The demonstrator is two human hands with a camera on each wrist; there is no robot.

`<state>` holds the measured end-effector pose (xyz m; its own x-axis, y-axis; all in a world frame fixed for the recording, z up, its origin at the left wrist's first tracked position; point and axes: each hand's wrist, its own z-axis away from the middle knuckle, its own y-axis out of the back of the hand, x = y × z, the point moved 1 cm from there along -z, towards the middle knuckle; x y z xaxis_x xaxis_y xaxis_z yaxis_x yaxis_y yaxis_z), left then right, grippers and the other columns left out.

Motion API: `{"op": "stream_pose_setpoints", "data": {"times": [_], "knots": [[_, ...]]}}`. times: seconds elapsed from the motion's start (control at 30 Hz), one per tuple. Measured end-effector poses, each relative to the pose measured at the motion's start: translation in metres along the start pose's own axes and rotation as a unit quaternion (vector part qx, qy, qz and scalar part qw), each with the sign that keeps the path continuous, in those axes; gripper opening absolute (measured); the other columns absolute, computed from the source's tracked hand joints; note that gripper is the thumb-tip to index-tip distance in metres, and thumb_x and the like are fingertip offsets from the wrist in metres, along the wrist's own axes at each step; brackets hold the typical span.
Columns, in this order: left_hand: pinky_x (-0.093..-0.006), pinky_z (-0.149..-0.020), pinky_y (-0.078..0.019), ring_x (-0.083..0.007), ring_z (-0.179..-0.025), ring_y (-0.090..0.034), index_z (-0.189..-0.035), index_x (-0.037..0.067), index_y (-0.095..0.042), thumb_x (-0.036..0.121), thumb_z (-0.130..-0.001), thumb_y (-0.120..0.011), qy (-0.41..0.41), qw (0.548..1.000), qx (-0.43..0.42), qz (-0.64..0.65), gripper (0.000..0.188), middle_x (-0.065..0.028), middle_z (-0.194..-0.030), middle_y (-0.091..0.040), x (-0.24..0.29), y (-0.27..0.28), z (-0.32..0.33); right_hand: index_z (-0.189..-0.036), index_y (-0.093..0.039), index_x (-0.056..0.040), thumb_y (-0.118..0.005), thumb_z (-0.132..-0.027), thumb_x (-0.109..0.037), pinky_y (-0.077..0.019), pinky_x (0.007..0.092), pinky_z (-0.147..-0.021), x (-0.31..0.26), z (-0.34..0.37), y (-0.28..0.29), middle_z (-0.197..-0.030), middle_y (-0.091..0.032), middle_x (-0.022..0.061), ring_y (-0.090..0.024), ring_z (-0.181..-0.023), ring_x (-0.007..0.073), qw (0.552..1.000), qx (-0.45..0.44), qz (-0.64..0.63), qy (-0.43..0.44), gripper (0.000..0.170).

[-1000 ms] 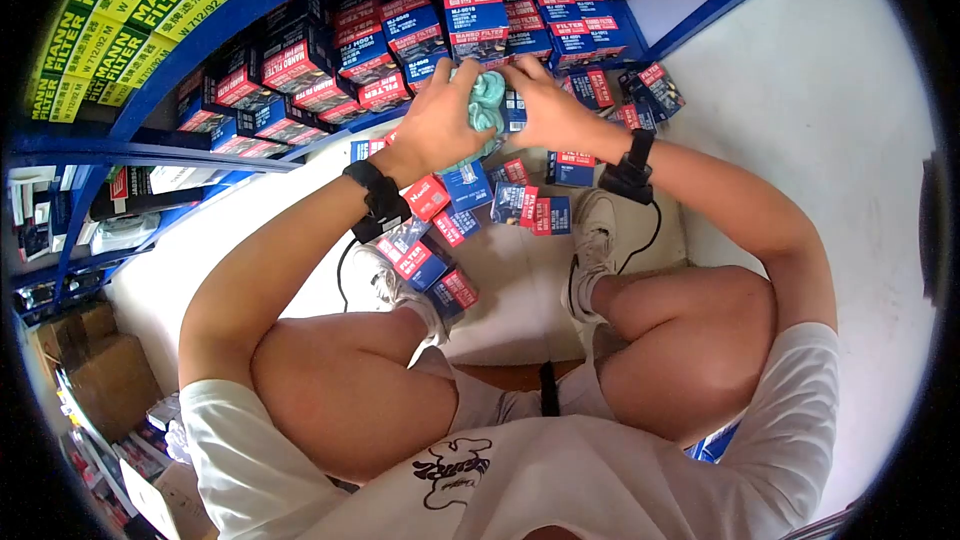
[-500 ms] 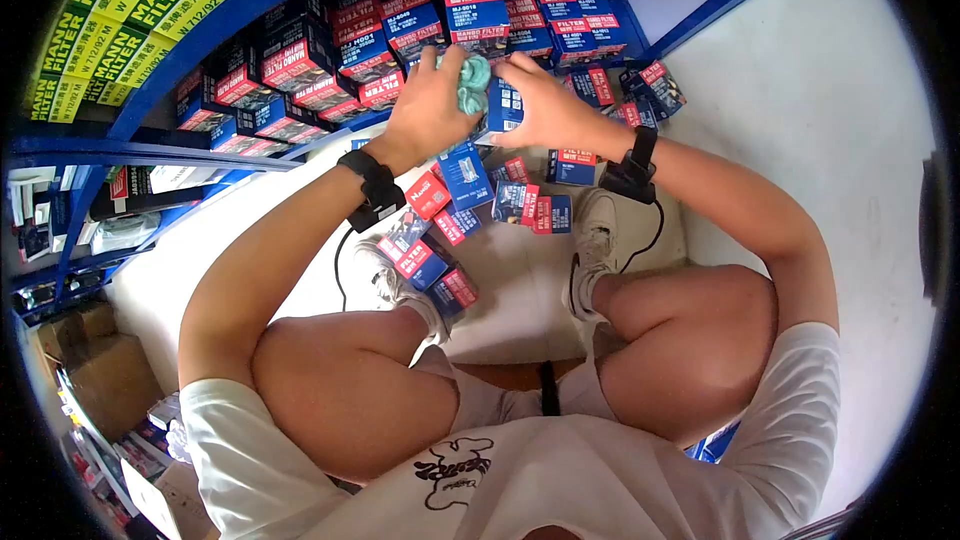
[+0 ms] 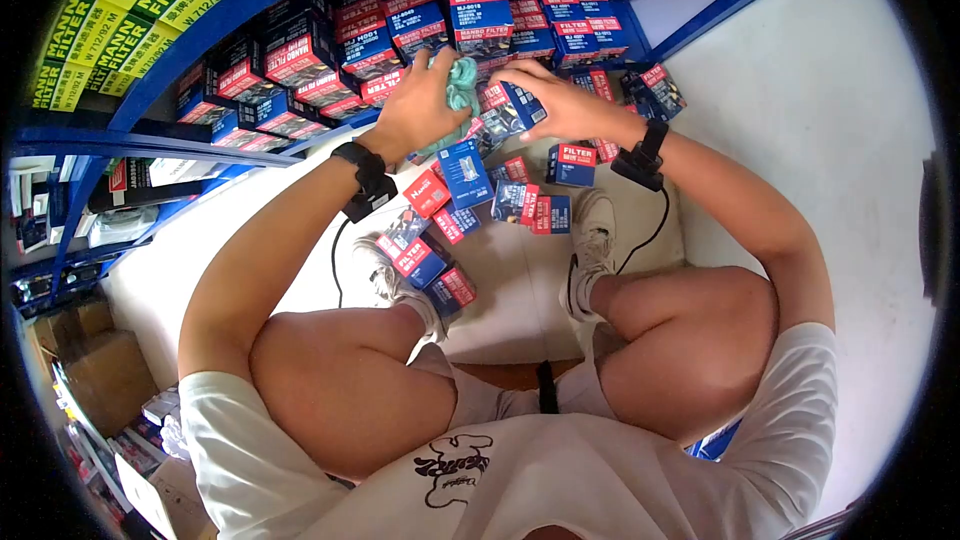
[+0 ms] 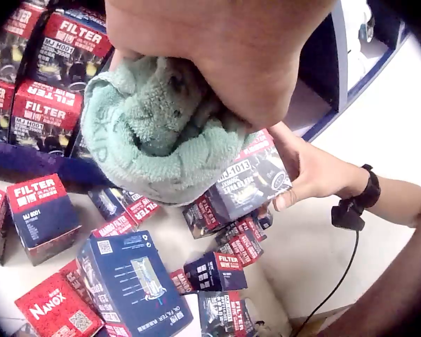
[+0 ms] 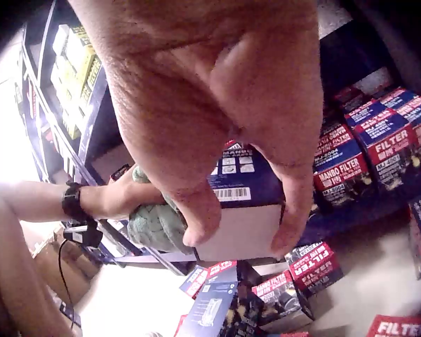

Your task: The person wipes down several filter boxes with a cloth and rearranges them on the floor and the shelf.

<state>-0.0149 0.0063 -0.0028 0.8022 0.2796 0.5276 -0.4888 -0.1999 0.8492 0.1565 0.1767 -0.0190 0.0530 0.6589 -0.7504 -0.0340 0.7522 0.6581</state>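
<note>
My left hand [image 3: 425, 108] grips a crumpled green cloth [image 3: 462, 90]; in the left wrist view the cloth [image 4: 154, 140] bulges below the palm. My right hand [image 3: 570, 108] holds a blue and red filter box [image 3: 524, 108] between thumb and fingers, just right of the cloth. In the right wrist view that box [image 5: 242, 228] shows a plain pale end and a barcode, with the cloth [image 5: 158, 226] beside it. The left wrist view shows MJ-1013 printed on the held box [image 4: 249, 184].
Rows of filter boxes [image 3: 480, 15] fill the blue-framed shelf [image 3: 700, 25] ahead. Loose boxes, among them a large blue one [image 3: 463, 172], lie on the pale floor [image 3: 520, 290] between the shelf and my shoes [image 3: 597, 230]. Yellow-green boxes [image 3: 140, 0] stand at upper left.
The right hand and its box have moved right and slightly down, away from the cloth. The left hand with the cloth has shifted a little left. The held box is now more visible.
</note>
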Motion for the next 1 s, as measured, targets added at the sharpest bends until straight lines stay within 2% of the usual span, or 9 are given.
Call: {"op": "stream_pose_setpoints", "data": {"times": [0.13, 0.27, 0.4, 0.47, 0.5, 0.63, 0.77, 0.83, 1.0], "knots": [[-0.0519, -0.093, -0.0507, -0.0492, -0.110, -0.057, -0.134, 0.007, -0.043, 0.025, -0.074, -0.078, -0.003, 0.999, -0.042, -0.019, 0.071, -0.0275, -0.121, -0.051, -0.001, -0.004, 0.003, -0.143, -0.041, -0.0141, -0.085, -0.067, -0.006, -0.0409, 0.0413, -0.111, 0.000, -0.003, -0.002, -0.161, -0.022, 0.0203, -0.034, -0.144, 0.0404, 0.998, -0.055, -0.010, -0.014, 0.088], [-0.0521, -0.093, -0.0501, -0.0488, -0.110, -0.056, -0.131, 0.007, -0.042, 0.019, -0.073, -0.078, -0.011, 0.998, -0.060, -0.007, 0.069, -0.0273, -0.121, -0.050, 0.007, -0.007, 0.007, -0.141, -0.041, -0.0128, -0.087, -0.064, -0.007, -0.0410, 0.0428, -0.110, -0.005, 0.002, -0.009, -0.160, -0.021, 0.0232, -0.032, -0.144, 0.0438, 0.999, -0.016, 0.026, 0.017, 0.090], [-0.0519, -0.092, -0.0506, -0.0488, -0.109, -0.056, -0.130, 0.007, -0.043, 0.019, -0.072, -0.079, -0.014, 0.998, -0.059, -0.017, 0.069, -0.0270, -0.120, -0.050, 0.013, -0.007, 0.007, -0.145, -0.031, -0.0033, -0.086, -0.064, -0.007, -0.0372, 0.0424, -0.112, -0.011, 0.000, -0.012, -0.155, -0.025, 0.0249, -0.037, -0.140, 0.0410, 0.999, -0.023, 0.009, -0.024, 0.098], [-0.0518, -0.092, -0.0505, -0.0488, -0.109, -0.057, -0.130, 0.007, -0.044, 0.019, -0.071, -0.079, -0.020, 0.998, -0.050, -0.017, 0.070, -0.0270, -0.120, -0.050, 0.013, -0.007, 0.008, -0.146, -0.028, -0.0008, -0.082, -0.065, -0.009, -0.0364, 0.0432, -0.112, -0.005, 0.000, -0.022, -0.146, -0.034, 0.0253, -0.043, -0.133, 0.0423, 0.998, 0.036, 0.009, -0.057, 0.098], [-0.0515, -0.093, -0.0505, -0.0489, -0.108, -0.057, -0.130, 0.007, -0.044, 0.019, -0.071, -0.080, -0.047, 0.997, -0.067, -0.005, 0.069, -0.0276, -0.119, -0.050, 0.014, -0.009, 0.008, -0.144, -0.030, 0.0008, -0.080, -0.064, -0.013, -0.0387, 0.0447, -0.108, -0.009, -0.004, -0.026, -0.138, -0.044, 0.0266, -0.045, -0.130, 0.0438, 0.992, 0.121, 0.020, -0.006, 0.095], [-0.0512, -0.092, -0.0505, -0.0480, -0.108, -0.057, -0.128, 0.008, -0.047, 0.018, -0.070, -0.080, -0.099, 0.994, -0.044, 0.001, 0.068, -0.0262, -0.118, -0.050, 0.025, -0.023, 0.016, -0.137, -0.040, 0.0036, -0.081, -0.064, -0.018, -0.0417, 0.0450, -0.101, -0.001, -0.010, -0.017, -0.128, -0.054, 0.0262, -0.049, -0.122, 0.0416, 0.995, 0.058, 0.084, -0.022, 0.087], [-0.0513, -0.091, -0.0507, -0.0469, -0.108, -0.057, -0.128, 0.008, -0.047, 0.019, -0.072, -0.078, -0.062, 0.996, -0.064, 0.000, 0.066, -0.0240, -0.118, -0.052, 0.031, -0.010, 0.010, -0.135, -0.044, 0.0037, -0.085, -0.064, -0.025, -0.0403, 0.0448, -0.105, -0.008, -0.009, -0.019, -0.130, -0.054, 0.0251, -0.049, -0.123, 0.0404, 0.995, 0.016, 0.090, -0.029, 0.087], [-0.0511, -0.091, -0.0509, -0.0468, -0.108, -0.057, -0.128, 0.007, -0.047, 0.019, -0.072, -0.078, -0.050, 0.998, -0.045, -0.008, 0.065, -0.0243, -0.118, -0.052, 0.019, -0.008, 0.003, -0.124, -0.049, 0.0061, -0.090, -0.057, -0.040, -0.0401, 0.0460, -0.101, -0.014, -0.007, -0.028, -0.117, -0.058, 0.0248, -0.055, -0.112, 0.0408, 0.992, 0.088, 0.078, 0.044, 0.091], [-0.0512, -0.090, -0.0513, -0.0484, -0.106, -0.058, -0.128, 0.006, -0.046, 0.020, -0.071, -0.078, -0.061, 0.997, -0.046, -0.007, 0.067, -0.0245, -0.116, -0.052, 0.031, -0.006, 0.007, -0.136, -0.046, 0.0025, -0.089, -0.063, -0.033, -0.0373, 0.0451, -0.109, -0.016, -0.007, -0.020, -0.131, -0.054, 0.0231, -0.049, -0.125, 0.0393, 0.995, 0.061, 0.075, 0.006, 0.092]]}}
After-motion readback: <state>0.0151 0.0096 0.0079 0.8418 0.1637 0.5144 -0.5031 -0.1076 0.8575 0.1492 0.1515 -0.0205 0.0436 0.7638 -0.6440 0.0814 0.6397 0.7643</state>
